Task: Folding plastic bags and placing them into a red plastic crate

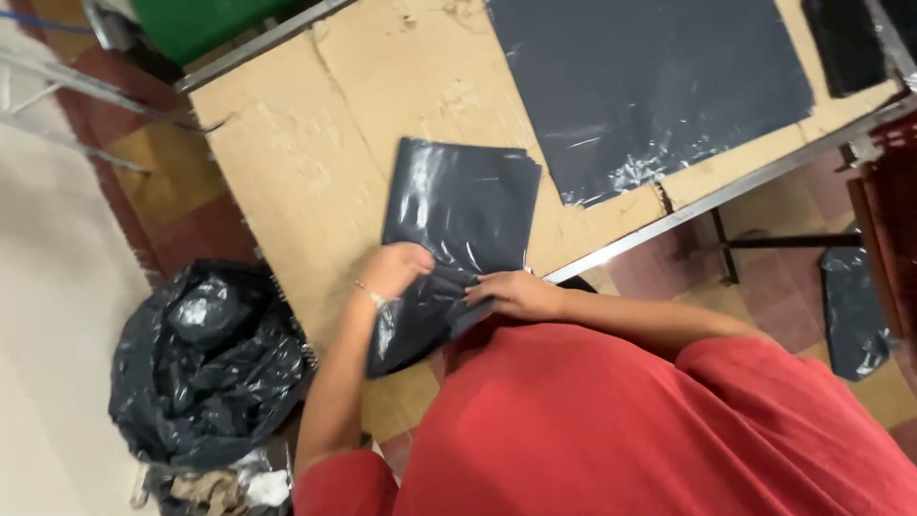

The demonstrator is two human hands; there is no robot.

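Two hands work on one folded black plastic bag (458,239) that lies on the cardboard-covered table (315,143), at its near edge, with the lower corner hanging over the edge toward the person in the red shirt (611,430). The left hand (396,268) is curled and pinches a fold of the plastic near the bottom of the bag. The right hand (516,291) lies flatter, with the fingers together, and presses on the same lower part from the other side.

I think the main risk is slipping. The plastic is thin and glossy, so the layers can slide one over the other and the fold can open if the pinch becomes loose. Because one corner already hangs off the table, the whole bag can also glide down to the floor when the pressing hand lifts. A hard pull at the pinched place may stretch or tear the film.

The bag is dark grey to black, shiny, with white reflections and many small wrinkles. Its upper part is a neat flat rectangle of several layers; the lower part is crumpled between the hands. A bigger flat black sheet (650,86) lies well apart on the table, and a full black rubbish bag (205,363) stands on the floor at the left
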